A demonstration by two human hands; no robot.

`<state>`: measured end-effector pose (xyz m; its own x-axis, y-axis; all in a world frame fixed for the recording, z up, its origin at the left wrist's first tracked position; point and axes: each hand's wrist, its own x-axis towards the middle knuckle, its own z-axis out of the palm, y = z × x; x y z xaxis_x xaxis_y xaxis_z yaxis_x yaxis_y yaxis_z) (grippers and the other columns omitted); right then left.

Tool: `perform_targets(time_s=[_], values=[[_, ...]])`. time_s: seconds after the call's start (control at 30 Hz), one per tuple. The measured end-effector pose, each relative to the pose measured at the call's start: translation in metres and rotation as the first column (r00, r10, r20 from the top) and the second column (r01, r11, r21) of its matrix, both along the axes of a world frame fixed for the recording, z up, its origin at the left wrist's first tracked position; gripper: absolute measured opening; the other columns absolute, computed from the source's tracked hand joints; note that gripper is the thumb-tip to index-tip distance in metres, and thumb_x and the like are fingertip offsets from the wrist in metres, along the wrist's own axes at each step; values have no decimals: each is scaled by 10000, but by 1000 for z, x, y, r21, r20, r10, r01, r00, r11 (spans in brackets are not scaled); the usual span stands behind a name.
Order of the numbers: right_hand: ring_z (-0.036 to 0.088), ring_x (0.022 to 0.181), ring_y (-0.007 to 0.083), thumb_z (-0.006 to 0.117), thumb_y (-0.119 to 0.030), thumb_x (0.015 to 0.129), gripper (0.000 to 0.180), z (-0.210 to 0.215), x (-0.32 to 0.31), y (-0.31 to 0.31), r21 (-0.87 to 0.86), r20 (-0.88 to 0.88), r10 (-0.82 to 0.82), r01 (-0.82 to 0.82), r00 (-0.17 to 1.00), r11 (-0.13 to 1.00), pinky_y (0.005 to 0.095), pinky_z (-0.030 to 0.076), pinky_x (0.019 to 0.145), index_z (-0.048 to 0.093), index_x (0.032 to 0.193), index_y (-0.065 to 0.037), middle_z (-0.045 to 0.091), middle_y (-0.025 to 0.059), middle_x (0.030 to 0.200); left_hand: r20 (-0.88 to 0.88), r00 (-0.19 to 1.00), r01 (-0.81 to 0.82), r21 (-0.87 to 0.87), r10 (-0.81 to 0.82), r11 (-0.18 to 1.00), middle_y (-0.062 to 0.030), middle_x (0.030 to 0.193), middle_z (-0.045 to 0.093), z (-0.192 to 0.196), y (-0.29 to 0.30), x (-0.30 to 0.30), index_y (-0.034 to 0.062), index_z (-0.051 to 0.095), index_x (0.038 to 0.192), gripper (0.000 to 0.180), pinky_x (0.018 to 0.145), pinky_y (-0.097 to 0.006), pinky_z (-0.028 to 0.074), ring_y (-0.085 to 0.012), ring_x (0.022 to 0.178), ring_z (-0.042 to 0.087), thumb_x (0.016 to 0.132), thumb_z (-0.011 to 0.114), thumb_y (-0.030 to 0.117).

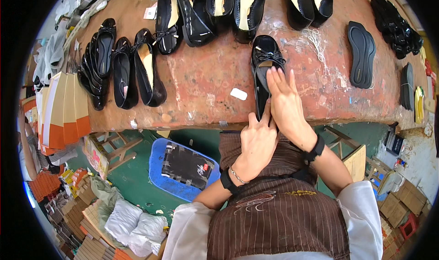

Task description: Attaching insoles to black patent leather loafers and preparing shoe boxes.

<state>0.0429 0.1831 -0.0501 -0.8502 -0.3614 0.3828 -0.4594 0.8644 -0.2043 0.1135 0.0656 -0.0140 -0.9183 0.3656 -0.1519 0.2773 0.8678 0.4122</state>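
Note:
A glossy black ballet flat (265, 44) with a bow lies at the table's front edge, its toe pointing away from me. Inside it a dark insole (262, 75) shows in part. My right hand (286, 103) lies with fingers stretched out and close together, the fingertips reaching into the shoe's opening below the bow. At the heel, my left hand (259, 141) grips the shoe, one finger extended along the heel's inside and others bent. Both hands partly cover the heel and the right side of the shoe.
More black flats (152, 72) stand left and along the back of the reddish worn table (196, 91). Black insoles (361, 54) and a dark stack (406, 86) lie right, near white string (317, 45). A white tag (238, 94) lies nearby. Below sit a blue tub (157, 171) and wooden stools (121, 152).

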Motion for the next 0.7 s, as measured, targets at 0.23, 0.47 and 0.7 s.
perform_targets(time_s=[0.23, 0.47, 0.7], values=[[583, 1147, 387, 524, 26, 800, 488, 21, -24, -15, -4, 192, -20, 22, 981, 1000, 538, 237, 1184, 481, 1270, 152, 582, 266, 1156, -47, 998, -39, 36, 41, 999, -97, 1400, 536, 5, -5, -2, 6, 666, 1180, 491, 635, -359, 575, -306, 892, 576, 734, 772, 182], [430, 1343, 478, 529, 35, 780, 670, 53, -58, -22, 163, 742, -121, -2, 660, 987, 565, 213, 1185, 324, 1393, 215, 412, 403, 1404, -55, 996, -70, 111, 77, 991, -96, 1369, 564, 1, -3, -5, 16, 711, 1080, 412, 619, -382, 568, -317, 886, 578, 709, 783, 183], [356, 1378, 487, 497, 113, 724, 723, 36, 6, 2, -45, 435, 100, -90, 895, 995, 546, 190, 1195, 281, 1407, 213, 422, 430, 1364, -78, 994, -64, 170, 78, 983, -85, 1343, 587, 1, -5, -3, 12, 732, 957, 321, 607, -390, 566, -324, 853, 581, 682, 792, 165]])
